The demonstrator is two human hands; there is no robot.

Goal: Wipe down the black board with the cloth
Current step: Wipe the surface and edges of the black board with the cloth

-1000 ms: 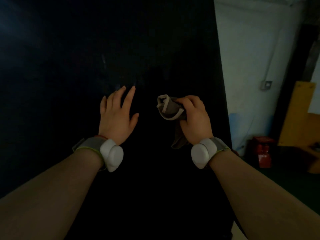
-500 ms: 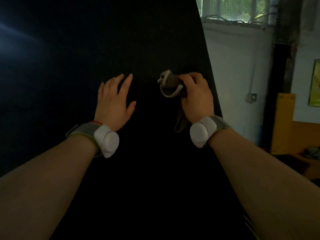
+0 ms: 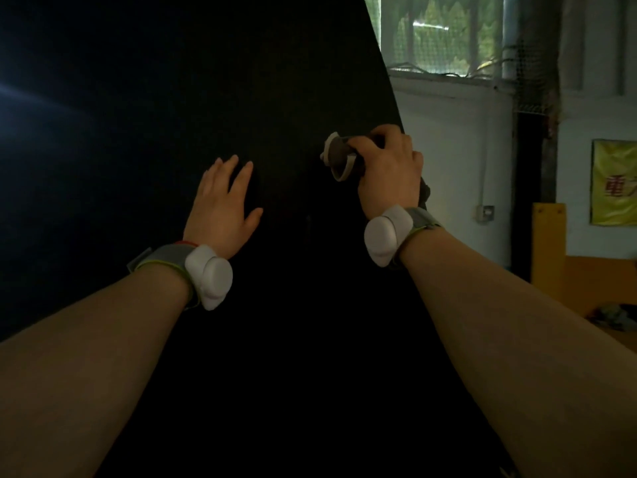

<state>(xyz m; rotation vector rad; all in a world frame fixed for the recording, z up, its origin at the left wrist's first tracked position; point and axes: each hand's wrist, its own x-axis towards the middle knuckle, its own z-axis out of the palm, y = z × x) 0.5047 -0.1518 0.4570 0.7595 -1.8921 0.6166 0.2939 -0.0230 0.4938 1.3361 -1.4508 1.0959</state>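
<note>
A large black board (image 3: pixel 172 81) fills most of the view and stands upright in front of me. My right hand (image 3: pixel 389 170) grips a bunched grey-brown cloth (image 3: pixel 339 157) with a pale hem, held against the board close to its right edge. A tail of the cloth hangs down behind my right wrist. My left hand (image 3: pixel 222 205) lies flat on the board with its fingers straight, a hand's width left of the cloth. Both wrists wear grey bands with white pods.
Right of the board there is a white wall (image 3: pixel 458 174) with a meshed window (image 3: pixel 444 32) above. Further right stand a dark post (image 3: pixel 531 188), a yellow panel (image 3: pixel 548 250) and a yellow poster (image 3: pixel 615 182).
Both hands have moved up the board. The right hand has carried the cloth to the right, up to the board's right edge. The view has tilted up, showing the window.
</note>
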